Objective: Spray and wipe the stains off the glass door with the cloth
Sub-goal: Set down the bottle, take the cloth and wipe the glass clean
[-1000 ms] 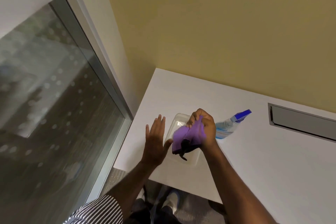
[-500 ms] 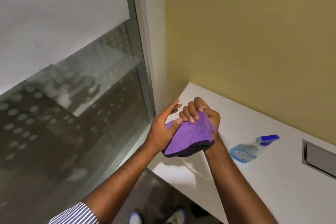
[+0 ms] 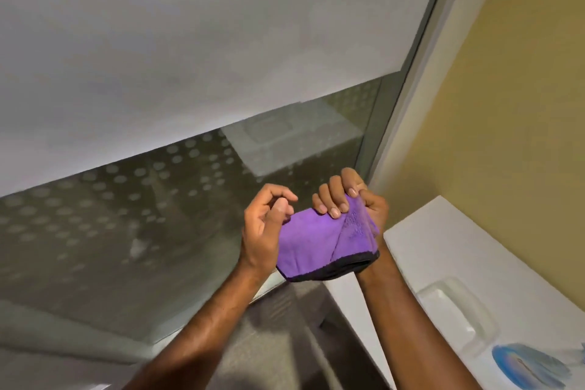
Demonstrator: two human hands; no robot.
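A purple cloth (image 3: 313, 244) with a black hem hangs folded between my two hands in front of the glass door (image 3: 158, 231). My right hand (image 3: 354, 199) pinches its upper right corner with fingers and thumb. My left hand (image 3: 266, 228) grips its left edge, thumb over the fabric. The door has a frosted upper band (image 3: 221, 41) and a clear lower pane with printed dots. The spray bottle (image 3: 525, 367), clear with blue liquid, lies on its side on the white table (image 3: 474, 247) at the lower right, partly cut off by the frame.
A clear plastic tray (image 3: 456, 310) sits on the white table beside the bottle. The door's metal frame (image 3: 408, 104) meets a yellow wall (image 3: 522, 104) on the right. Grey carpet (image 3: 269, 342) shows below my arms.
My view has swung left and up toward the glass. Both hands lifted the cloth off the table area to the front of the door, and my left hand took hold of its edge.
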